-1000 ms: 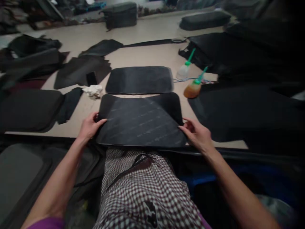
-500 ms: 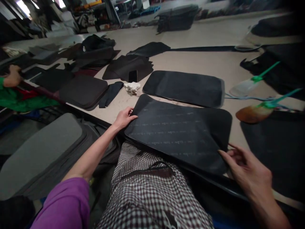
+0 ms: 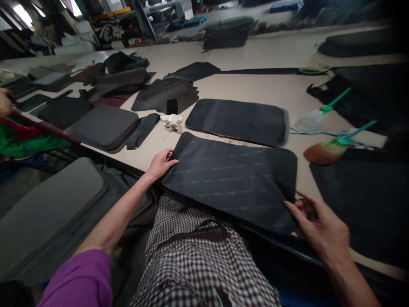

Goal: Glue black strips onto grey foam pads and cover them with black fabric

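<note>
The left hand (image 3: 162, 163) pinches the left edge of a printed dark panel (image 3: 230, 179) between thumb and fingers; the right hand (image 3: 319, 219), fingers loosely curled, pinches its right edge. The panel lies along the near edge of the desk (image 3: 255, 87). Just beyond it is a plain dark panel (image 3: 236, 121). A crumpled white wad (image 3: 171, 122) (beside a phone (image 3: 172, 106)) sits to the left, and an amber bottle (image 3: 324, 152) to the right.
</note>
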The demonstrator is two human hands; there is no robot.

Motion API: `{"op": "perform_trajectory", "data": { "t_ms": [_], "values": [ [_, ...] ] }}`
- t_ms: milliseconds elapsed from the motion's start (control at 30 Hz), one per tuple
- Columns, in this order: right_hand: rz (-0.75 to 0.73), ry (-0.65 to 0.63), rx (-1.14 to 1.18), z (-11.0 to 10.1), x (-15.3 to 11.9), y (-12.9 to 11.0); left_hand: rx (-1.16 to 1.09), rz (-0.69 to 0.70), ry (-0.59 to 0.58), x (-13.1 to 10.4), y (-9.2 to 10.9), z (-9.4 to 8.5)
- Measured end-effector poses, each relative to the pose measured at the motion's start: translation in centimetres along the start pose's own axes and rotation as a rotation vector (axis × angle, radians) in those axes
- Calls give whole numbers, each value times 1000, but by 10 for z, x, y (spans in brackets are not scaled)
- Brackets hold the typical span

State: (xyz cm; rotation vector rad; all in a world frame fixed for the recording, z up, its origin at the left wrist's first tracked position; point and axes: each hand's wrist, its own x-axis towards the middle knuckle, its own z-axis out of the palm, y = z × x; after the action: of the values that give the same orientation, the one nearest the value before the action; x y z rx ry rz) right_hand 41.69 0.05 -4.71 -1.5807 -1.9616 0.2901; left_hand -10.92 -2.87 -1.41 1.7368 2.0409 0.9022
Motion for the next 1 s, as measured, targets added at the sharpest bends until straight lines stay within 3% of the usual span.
{"op": "perform_trajectory", "data": {
  "t_ms": [133, 267, 400, 567, 667, 767, 867, 1000],
  "values": [
    [-224, 34, -155, -3, 3, -6, 125, 145, 50, -1, -2, 1],
    [-425, -78, -224, 2, 6, -7, 279, 338, -73, 1, -8, 4],
    [-409, -129, -242, 3, 2, -6, 410, 332, -200, -2, -17, 6],
    [-278, -82, -125, -6, 7, -9, 442, 274, -174, 4, -30, 5],
    [-201, 17, -112, -10, 29, -20, 409, 252, -133, 18, -14, 6],
    [-227, 40, -157, 1, 62, -43, 413, 340, -166, 38, 20, 21],
    [-306, -55, -248, 29, 87, -65, 457, 417, -242, 57, 48, 47],
    [-334, -166, -366, 63, 93, -67, 509, 460, -273, 66, 52, 71]
  ]
}}
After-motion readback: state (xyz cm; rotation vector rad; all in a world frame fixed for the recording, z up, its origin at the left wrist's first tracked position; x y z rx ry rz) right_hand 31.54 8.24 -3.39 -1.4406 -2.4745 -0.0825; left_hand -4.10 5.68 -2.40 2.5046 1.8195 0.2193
